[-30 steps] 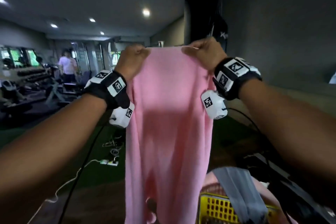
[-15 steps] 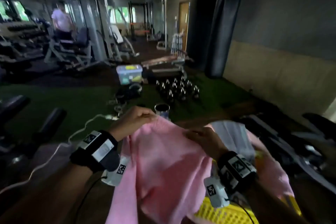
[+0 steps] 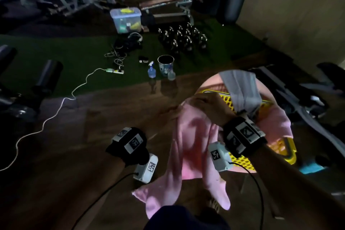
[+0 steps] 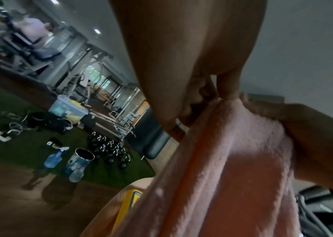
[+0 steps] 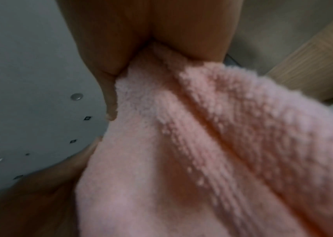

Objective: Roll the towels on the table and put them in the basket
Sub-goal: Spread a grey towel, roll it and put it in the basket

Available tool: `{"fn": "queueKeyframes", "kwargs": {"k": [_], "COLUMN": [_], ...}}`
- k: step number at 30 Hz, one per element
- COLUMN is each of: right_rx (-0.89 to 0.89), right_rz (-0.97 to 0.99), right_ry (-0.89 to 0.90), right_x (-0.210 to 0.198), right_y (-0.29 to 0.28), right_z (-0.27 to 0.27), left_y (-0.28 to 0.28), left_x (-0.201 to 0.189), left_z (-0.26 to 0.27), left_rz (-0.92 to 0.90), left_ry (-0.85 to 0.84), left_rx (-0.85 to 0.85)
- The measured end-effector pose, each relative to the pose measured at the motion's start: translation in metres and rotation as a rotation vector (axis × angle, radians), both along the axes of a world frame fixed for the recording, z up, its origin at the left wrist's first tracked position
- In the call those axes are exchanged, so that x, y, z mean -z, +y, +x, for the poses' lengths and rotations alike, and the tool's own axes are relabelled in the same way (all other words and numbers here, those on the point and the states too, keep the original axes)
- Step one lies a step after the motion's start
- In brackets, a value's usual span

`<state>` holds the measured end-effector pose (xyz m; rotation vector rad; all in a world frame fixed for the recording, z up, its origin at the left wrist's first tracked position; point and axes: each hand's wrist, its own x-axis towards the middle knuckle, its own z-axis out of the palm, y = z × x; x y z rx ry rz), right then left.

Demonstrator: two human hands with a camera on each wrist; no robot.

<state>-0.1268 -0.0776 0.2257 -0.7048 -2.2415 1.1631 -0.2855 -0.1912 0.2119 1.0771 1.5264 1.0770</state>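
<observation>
Both our hands hold one pink towel [image 3: 188, 147] by its far edge. Right hand [image 3: 209, 106]: thumb and fingers [image 5: 109, 96] pinch the pile at a corner, plain in the right wrist view. Left hand [image 4: 181, 89]: fingertips pinch a neighbouring bit of the same edge, seen in the left wrist view; in the head view that hand is blurred and mostly lost behind the cloth, only its wrist band shows.

Position: towel hangs or drapes from the pinched edge back toward our body, long axis running from the fingers near-ward, the free end [image 3: 149, 200] trailing low at our front. It is creased into lengthwise folds, not flat. We cannot tell how much of it touches the bench [image 3: 93, 136].

The two grips sit close together, so the held edge is bunched, not spread.

Basket [image 3: 227, 99], yellow, lies just right of the right hand, a grey towel [image 3: 240, 89] draped over its rim and more pink cloth about it.

Judgement: the coming move is laying the towel flat on the bench, left of the basket. The hands should part along the edge and the long axis stay pointing at us, so rolling can run from the near end away, or the reverse.
</observation>
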Motion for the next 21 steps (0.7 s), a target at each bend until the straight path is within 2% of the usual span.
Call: {"fn": "queueKeyframes", "kwargs": {"k": [3, 8, 10, 13, 15, 18, 21], "right_rx": [0.049, 0.018, 0.011, 0.054, 0.067, 0.072, 0.095], "right_rz": [-0.047, -0.096, -0.088, -0.083, -0.095, -0.075, -0.063], "right_ry": [-0.018, -0.052, -0.054, -0.046, 0.004, 0.033, 0.033], "right_x": [-0.005, -0.011, -0.010, -0.005, -0.005, -0.011, -0.018], "right_y": [0.001, -0.012, -0.016, -0.015, -0.015, -0.019, -0.017], "right_z": [0.011, 0.020, 0.023, 0.031, 0.037, 0.047, 0.053], "left_y": [0.006, 0.026, 0.031, 0.035, 0.032, 0.022, 0.014], "left_x": [0.004, -0.003, -0.020, -0.033, -0.025, 0.000, 0.004], "left_z": [0.002, 0.007, 0.008, 0.012, 0.019, 0.025, 0.031], "left_rz": [0.139, 0.386, 0.422, 0.295, 0.178, 0.103, 0.154], "left_ry": [-0.172, 0.008, -0.035, -0.007, -0.058, -0.208, -0.204], "left_rx": [0.011, -0.224, -0.170, 0.056, 0.171, 0.162, 0.091]}}
